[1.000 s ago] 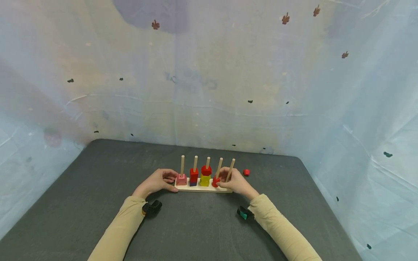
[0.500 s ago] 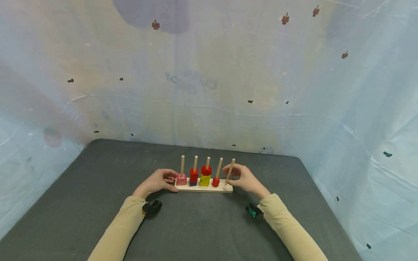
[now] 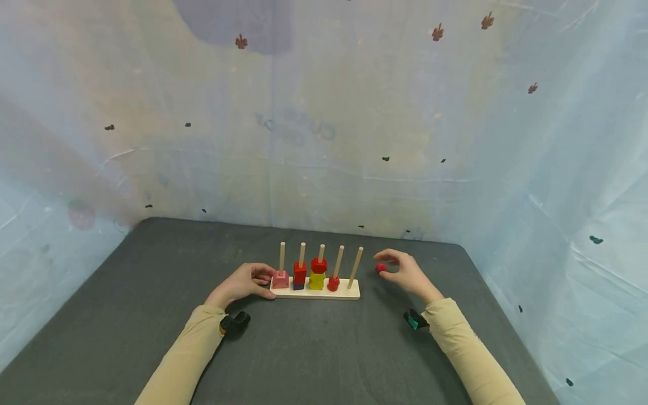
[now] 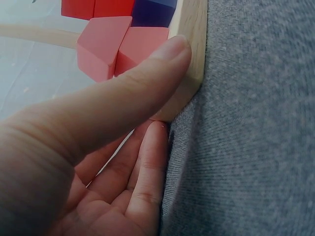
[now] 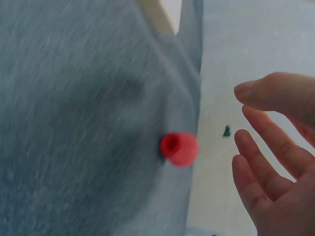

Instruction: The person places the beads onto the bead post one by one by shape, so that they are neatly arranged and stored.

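A light wooden peg board (image 3: 324, 295) with several upright pegs lies on the table. My left hand (image 3: 246, 283) holds its left end, the thumb (image 4: 147, 73) along the front edge and the fingers behind. Pink blocks (image 4: 142, 44) sit on the leftmost peg, and red over dark blue ones (image 3: 300, 273) beside them. Further right come red over yellow pieces (image 3: 317, 279), then a small red piece (image 3: 333, 283); the rightmost peg (image 3: 356, 267) is bare. My right hand (image 3: 409, 277), fingers spread and holding nothing, hovers by a loose red bead (image 5: 186, 150) with a hole in its end.
The dark grey table (image 3: 304, 349) reaches to a pale patterned sheet (image 3: 324, 140) hanging behind it and at both sides. The loose bead lies right of the board, a short way from its end.
My right hand has left the small red piece on the fourth peg and moved right to the loose red bead. My left hand has stayed at the board's left end.
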Demonstrator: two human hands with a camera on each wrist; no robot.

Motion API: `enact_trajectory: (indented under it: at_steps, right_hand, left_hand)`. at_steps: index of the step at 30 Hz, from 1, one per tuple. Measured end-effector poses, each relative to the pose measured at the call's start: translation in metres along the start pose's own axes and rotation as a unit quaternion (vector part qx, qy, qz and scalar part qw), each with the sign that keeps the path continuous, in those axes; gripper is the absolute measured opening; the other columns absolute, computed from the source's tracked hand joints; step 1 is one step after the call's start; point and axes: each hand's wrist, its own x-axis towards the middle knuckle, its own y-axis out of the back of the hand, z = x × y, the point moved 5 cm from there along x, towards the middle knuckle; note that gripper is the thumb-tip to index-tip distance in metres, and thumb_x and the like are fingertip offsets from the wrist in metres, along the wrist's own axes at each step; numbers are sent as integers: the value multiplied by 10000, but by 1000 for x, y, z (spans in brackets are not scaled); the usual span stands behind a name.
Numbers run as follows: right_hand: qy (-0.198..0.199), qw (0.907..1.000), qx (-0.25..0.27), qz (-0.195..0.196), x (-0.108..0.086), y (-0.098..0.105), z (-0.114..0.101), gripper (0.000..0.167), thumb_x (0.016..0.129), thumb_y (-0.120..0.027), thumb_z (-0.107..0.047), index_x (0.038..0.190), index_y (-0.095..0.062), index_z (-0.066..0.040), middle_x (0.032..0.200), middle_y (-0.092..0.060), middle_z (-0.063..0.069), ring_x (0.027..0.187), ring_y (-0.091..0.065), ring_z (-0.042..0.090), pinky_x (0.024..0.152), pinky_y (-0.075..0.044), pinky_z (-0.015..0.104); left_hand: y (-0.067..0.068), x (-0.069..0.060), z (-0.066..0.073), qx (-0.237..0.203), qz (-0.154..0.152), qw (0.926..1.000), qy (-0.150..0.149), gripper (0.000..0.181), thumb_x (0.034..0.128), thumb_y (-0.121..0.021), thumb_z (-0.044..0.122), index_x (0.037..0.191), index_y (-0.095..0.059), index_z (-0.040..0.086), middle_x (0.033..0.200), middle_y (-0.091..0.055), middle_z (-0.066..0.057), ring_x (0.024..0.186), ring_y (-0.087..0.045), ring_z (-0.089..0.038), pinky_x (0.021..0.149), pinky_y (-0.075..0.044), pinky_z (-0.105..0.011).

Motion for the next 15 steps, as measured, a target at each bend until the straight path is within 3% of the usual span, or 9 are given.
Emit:
enact_trajectory:
  at_steps: [7, 15]
  right_hand:
    - [-268, 9994, -220, -63, -1, -2, 19, 343, 839, -689, 50, 1171, -640, -21, 1161, -630, 102, 1116, -550, 346, 939, -444, 524]
    - [-329, 9989, -343, -19, 2, -6, 28, 323, 835, -683, 67, 1137, -674, -47, 1123, -649, 80, 1105, -561, 328, 918, -455, 521]
  left_hand:
    - [0, 0, -2, -118, -6, 9999, -12, 586, 647, -892, 160, 1173, -651, 70, 1120, -615, -60, 998, -590, -195, 899, -507, -370]
    - [1, 0, 0, -32, 25, 10000, 2, 576, 643, -894, 163, 1163, -658, 81, 1123, -616, -53, 1001, -584, -192, 911, -499, -383]
